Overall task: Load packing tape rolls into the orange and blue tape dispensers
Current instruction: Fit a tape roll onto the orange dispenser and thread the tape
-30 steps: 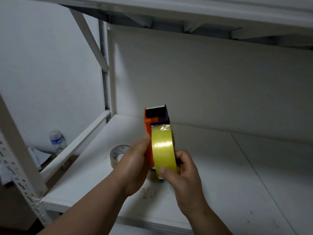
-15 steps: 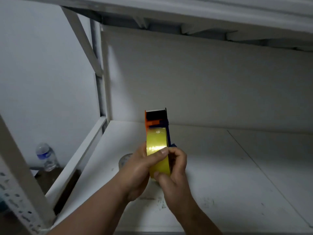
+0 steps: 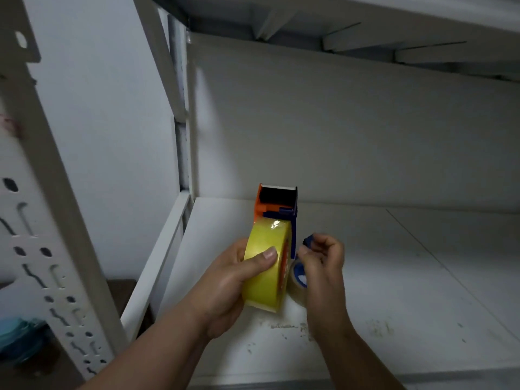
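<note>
Right hand [image 3: 320, 263] has let go, fingers curled empty beside the roll [image 3: 266, 266]; left hand [image 3: 225, 285] alone grips the loaded dispenser [image 3: 277, 204].

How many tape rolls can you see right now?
2: a yellow roll gripped in the left hand on the dispenser, and a clear roll on the shelf, partly hidden behind the right hand.
</note>
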{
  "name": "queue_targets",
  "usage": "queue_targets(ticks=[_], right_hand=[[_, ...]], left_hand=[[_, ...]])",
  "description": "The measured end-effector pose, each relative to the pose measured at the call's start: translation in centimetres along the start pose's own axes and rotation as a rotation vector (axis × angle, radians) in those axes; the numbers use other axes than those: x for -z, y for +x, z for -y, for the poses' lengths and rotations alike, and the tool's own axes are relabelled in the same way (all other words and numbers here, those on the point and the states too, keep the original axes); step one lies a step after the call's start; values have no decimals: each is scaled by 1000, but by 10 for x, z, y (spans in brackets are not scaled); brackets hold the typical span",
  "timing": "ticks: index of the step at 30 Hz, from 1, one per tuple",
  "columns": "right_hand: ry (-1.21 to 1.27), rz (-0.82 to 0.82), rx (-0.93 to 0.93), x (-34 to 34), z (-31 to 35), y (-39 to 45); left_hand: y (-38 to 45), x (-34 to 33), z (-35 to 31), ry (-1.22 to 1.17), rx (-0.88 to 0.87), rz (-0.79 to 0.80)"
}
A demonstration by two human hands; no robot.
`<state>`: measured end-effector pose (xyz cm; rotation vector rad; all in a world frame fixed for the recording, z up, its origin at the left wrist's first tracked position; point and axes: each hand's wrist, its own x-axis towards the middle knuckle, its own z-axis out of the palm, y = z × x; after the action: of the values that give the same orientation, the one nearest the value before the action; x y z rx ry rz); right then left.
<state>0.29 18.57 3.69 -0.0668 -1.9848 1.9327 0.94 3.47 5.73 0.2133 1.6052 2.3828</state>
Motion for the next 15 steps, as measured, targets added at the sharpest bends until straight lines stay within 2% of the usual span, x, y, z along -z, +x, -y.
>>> queue_targets(ticks=[2,5,10,15], right_hand=[[14,54,-117,-1,-3,10],[167,264,-271,-5,-15,19],[254,337,-307,-4,-24,27],[211,399,-324,4,-26,32]], left_hand=[[-1,1,-1,-5,11,11],[-2,-2,-2,-37,1,12],[-1,-7,-1,-15,11,15],[4,-15,-4,26,92,27]])
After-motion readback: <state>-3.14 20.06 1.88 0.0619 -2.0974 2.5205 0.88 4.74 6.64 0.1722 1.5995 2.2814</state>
